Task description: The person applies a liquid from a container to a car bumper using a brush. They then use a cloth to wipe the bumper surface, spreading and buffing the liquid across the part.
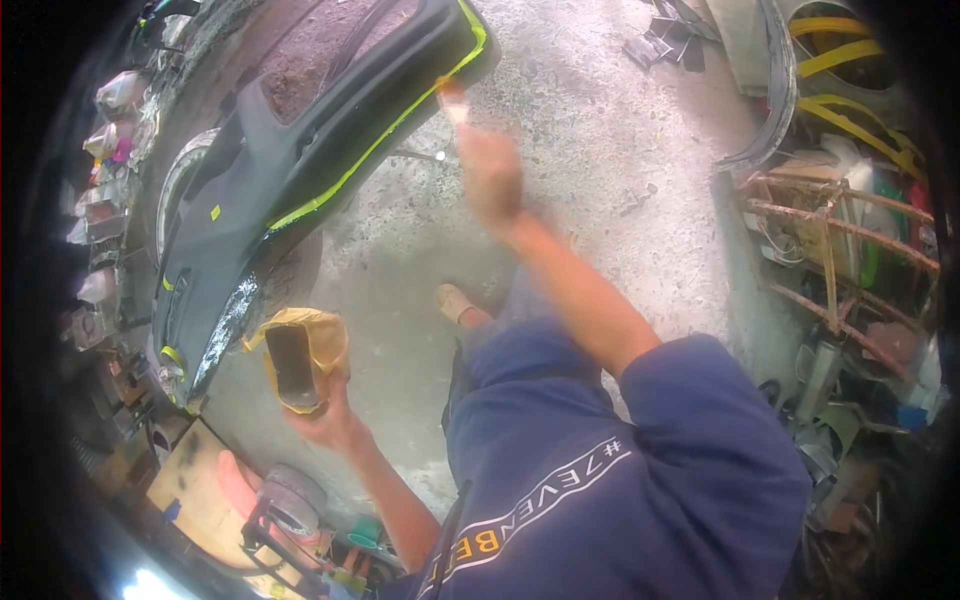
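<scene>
A large dark grey moulded panel [240, 195], which looks like a vehicle trim or door panel, leans across the upper left, with a bright yellow-green strip [345, 184] along its edge. My right hand [490, 175], slightly blurred, is closed around a paintbrush [454, 103]. The brush's orange-brown tip is at the panel's right edge, by the strip; whether it touches cannot be made out. Lower left, my left hand [330, 418] grips an open-topped yellowish container [333, 345] from below. Its inside looks dark. The container is held apart from the panel's lower end.
Rough grey concrete [590, 190] lies beneath, with my foot [458, 302] on it. A rusty metal frame [835, 220] and yellow straps [840, 55] stand at the right. A wooden board [195, 480] and assorted clutter fill the lower left. Metal scraps [655, 45] lie at the far side.
</scene>
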The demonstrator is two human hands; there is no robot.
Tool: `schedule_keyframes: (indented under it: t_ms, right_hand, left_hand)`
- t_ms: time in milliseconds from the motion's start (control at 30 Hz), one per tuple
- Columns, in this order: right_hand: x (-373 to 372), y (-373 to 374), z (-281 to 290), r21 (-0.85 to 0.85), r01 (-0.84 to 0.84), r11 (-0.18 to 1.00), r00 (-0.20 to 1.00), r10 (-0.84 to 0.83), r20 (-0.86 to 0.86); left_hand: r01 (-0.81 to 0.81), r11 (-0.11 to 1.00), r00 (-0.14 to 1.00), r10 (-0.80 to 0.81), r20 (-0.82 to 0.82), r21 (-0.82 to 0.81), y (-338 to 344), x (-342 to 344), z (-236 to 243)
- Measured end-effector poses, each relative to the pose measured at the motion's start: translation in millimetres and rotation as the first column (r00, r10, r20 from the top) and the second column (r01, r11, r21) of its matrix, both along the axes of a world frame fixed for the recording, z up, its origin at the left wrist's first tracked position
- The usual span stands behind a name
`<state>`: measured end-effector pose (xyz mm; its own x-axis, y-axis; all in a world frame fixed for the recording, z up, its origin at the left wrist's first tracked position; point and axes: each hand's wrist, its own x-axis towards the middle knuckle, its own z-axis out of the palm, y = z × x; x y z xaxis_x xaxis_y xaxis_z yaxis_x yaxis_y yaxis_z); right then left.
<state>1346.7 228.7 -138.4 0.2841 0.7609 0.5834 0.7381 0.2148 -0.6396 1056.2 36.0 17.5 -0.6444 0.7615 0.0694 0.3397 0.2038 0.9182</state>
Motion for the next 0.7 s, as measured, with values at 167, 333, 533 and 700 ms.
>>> schedule_keyframes:
  t_ms: [167,333,533,700]
  right_hand:
    - [-49,-63,18,0.027,-0.367,0.93,0.922,0.367,-0.125]
    - [-38,-49,31,0.004,-0.497,0.868,0.793,0.456,-0.403]
    - [75,36,27,-0.36,-0.348,0.866,0.65,-0.054,-0.758]
    - [124,59,9,-0.296,0.128,0.947,0.86,-0.254,-0.442]
  left_hand:
    - [-0.008,1.0,1.0,0.009,0.025,-0.007,2,4,3]
    - [-0.014,1.0,1.0,0.014,0.008,-0.024,7,9,8]
    - [-0.051,0.996,0.996,0.045,-0.075,-0.074,1,2,7]
    - [-0.028,0.999,0.995,0.024,-0.093,-0.036,0,10,9]
